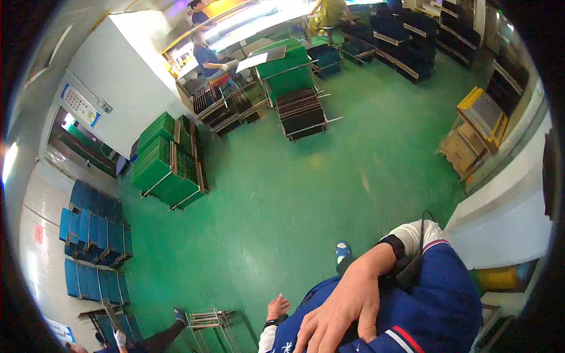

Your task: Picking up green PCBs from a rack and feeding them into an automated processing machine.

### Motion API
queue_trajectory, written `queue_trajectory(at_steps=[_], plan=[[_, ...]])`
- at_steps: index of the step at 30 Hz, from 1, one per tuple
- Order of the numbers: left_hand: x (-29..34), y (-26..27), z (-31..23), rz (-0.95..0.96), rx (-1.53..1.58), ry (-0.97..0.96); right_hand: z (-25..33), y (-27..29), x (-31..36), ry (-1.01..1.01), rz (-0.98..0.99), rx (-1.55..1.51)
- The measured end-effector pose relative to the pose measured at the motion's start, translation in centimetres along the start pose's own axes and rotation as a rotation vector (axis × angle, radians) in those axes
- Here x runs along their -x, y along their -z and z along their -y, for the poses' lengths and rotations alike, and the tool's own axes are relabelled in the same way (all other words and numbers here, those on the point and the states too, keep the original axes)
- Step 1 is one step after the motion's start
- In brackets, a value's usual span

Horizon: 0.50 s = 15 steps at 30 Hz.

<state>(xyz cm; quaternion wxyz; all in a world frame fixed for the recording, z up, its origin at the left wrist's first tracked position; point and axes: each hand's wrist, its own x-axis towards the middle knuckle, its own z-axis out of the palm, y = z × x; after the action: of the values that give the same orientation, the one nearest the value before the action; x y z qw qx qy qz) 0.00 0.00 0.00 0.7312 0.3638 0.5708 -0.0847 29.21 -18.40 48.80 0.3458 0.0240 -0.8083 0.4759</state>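
Observation:
My right hand [344,306] lies against the front of my blue jacket [432,300], fingers loosely spread and pointing downward, the fingertips partly cut by the lower edge. A dark band circles that wrist, and a black cable [425,235] hangs by the white sleeve. My left hand [279,306] hangs out beside my body over the green floor [276,206], fingers apart and nothing in it. My foot in a blue slipper [343,251] shows ahead of the jacket.
A bare metal stand [210,319] is at the lower left, near another person's gloved hand [120,337]. Racks of blue panels [97,235] line the left wall. Green racks [168,167] stand farther off; yellow frames [485,117] sit on cardboard boxes [462,147] at right.

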Motion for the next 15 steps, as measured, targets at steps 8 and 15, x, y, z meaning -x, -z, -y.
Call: queue_trajectory(at_steps=[8,15], plan=[[-4.1,-12.4,-16.2,0.089,-0.085,-0.111,3.4,12.1,6.5,0.011,0.013,-0.047],[-9.0,-15.6,-24.7,0.114,-0.201,-0.039,5.4,21.4,11.8,0.001,-0.186,-0.078]])
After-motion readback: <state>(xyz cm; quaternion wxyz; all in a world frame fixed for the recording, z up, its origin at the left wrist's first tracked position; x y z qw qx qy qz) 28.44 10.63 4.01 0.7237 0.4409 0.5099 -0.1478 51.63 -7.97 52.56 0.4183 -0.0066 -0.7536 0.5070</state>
